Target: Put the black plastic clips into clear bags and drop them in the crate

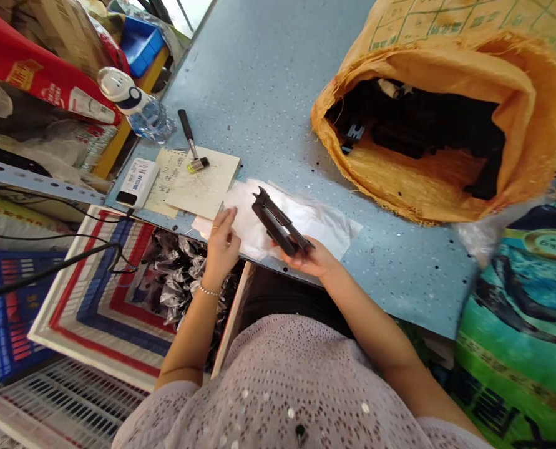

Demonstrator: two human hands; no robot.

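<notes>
My right hand [312, 259] grips a long black plastic part [278, 221] with slots and a forked far end, held tilted above the table. It may be more than one piece laid together; I cannot tell. Beneath it lies a stack of thin clear plastic bags [336, 221] by the table's front edge. At the left end of that stack is my left hand [224, 243], its fingers loosely bent and apart, with nothing visible in them. A bracelet circles the left wrist.
A large orange woven sack [366, 168] lies open at the right, black parts inside. Left on the table are a hammer [191, 140], written-on cardboard [212, 187], a white box [138, 181] and a water bottle [149, 115]. Below stands a striped basket [85, 299] with bagged parts.
</notes>
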